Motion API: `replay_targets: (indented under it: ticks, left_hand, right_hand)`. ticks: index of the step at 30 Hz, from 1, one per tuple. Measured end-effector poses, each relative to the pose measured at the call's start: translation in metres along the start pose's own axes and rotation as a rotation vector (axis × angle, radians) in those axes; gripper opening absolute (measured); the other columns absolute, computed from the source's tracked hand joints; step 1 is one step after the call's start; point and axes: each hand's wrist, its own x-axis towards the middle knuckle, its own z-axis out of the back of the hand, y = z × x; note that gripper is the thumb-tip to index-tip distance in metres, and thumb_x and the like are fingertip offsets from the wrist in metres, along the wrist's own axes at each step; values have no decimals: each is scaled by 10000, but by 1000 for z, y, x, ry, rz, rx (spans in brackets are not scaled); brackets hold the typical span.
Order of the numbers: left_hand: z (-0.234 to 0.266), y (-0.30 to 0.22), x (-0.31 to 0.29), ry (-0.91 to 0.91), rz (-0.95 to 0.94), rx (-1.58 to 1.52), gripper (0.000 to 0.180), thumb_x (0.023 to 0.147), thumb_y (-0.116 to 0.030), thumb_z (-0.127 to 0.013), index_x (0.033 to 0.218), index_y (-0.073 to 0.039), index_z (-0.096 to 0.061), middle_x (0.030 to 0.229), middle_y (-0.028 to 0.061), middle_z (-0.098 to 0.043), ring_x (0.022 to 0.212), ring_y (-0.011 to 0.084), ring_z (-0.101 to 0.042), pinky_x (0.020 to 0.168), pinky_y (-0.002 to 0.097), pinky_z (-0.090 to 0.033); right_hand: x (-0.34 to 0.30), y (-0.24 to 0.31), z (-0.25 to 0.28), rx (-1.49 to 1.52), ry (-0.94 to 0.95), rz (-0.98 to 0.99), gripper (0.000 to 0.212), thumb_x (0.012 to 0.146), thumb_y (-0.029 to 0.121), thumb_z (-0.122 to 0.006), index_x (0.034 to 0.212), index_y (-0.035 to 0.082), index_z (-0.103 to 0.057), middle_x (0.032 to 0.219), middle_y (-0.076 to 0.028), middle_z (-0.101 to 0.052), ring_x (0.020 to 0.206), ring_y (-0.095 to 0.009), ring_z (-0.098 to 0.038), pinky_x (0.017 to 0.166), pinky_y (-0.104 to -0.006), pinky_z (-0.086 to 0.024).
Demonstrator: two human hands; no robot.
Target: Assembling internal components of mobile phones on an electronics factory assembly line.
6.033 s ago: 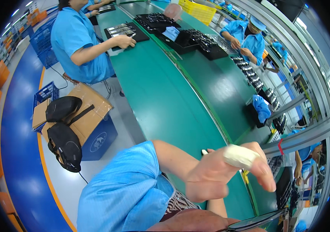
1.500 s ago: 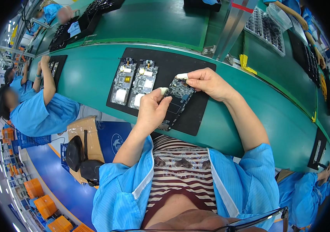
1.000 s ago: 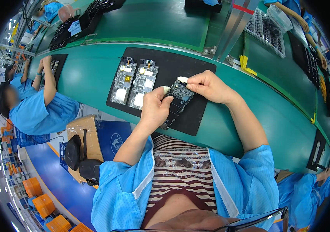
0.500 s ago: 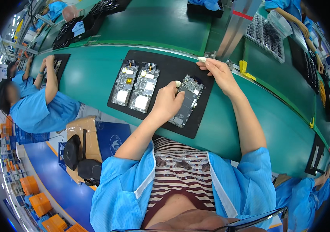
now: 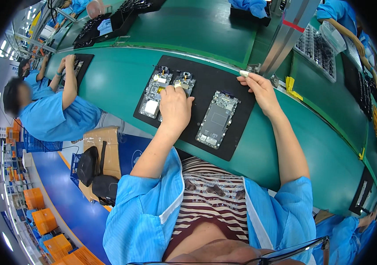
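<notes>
My left hand (image 5: 175,108) lies over the middle circuit board (image 5: 189,81), its fingertips at the board's upper part and its thumb out to the side. A whitish cover, like a finger cot, shows at one fingertip. Beside it, partly under the hand, lies the left circuit board (image 5: 151,107). My right hand (image 5: 261,92) is raised near the mat's upper right corner, thumb and fingers pinched together. Something small and white shows at those fingertips; whether it is a finger cot or a held piece I cannot make out. The right circuit board (image 5: 217,120), with a dark grey plate, lies untouched by either hand.
The boards lie on a black mat (image 5: 237,148) on the green table (image 5: 117,84). A metal post (image 5: 288,37) stands beyond my right hand, with yellow tape (image 5: 291,86) near its foot. Co-workers in blue sit at left and far right. Black trays (image 5: 124,24) lie at the back.
My left hand has moved left from the right board to the middle one, uncovering the right board. My right hand stays raised by the mat's corner. The whole view has shifted slightly.
</notes>
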Motion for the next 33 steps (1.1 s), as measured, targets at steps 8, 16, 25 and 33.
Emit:
replay_targets:
  ticks: [8, 16, 25, 33]
  left_hand:
    - [29, 11, 18, -9, -1, 88, 82, 802, -61, -547, 750, -2, -523, 685, 172, -623, 646, 342, -646, 586, 406, -534]
    - [40, 9, 6, 461, 110, -1063, 131, 857, -35, -486, 870, 46, -587, 652, 37, -604, 556, 74, -521, 495, 256, -379]
    - [41, -7, -9, 696, 157, -1344, 185, 857, -26, -539, 1012, 51, -605, 749, -19, -599, 623, -11, -443, 504, 179, -345]
    - [48, -18, -14, 603, 213, -1425, 159, 861, -13, -562, 998, 57, -601, 788, 19, -643, 676, 13, -504, 552, 201, -399]
  right_hand:
    - [-5, 5, -7, 33, -26, 39, 332, 960, 216, -469, 1200, 12, -576, 1093, -54, -646, 949, -98, -575, 746, -222, -418]
    - [-19, 29, -23, 293, 339, -7, 403, 977, 232, -441, 1305, -1, -467, 1223, -150, -570, 1069, -196, -575, 885, -285, -460]
    - [-29, 45, -28, 496, 520, -303, 377, 949, 189, -520, 1280, 9, -504, 1059, -47, -610, 871, -80, -568, 732, -212, -486]
    - [-32, 53, -27, 414, 518, -271, 383, 932, 164, -550, 1287, 26, -514, 1002, -3, -616, 739, -17, -487, 608, -137, -393]
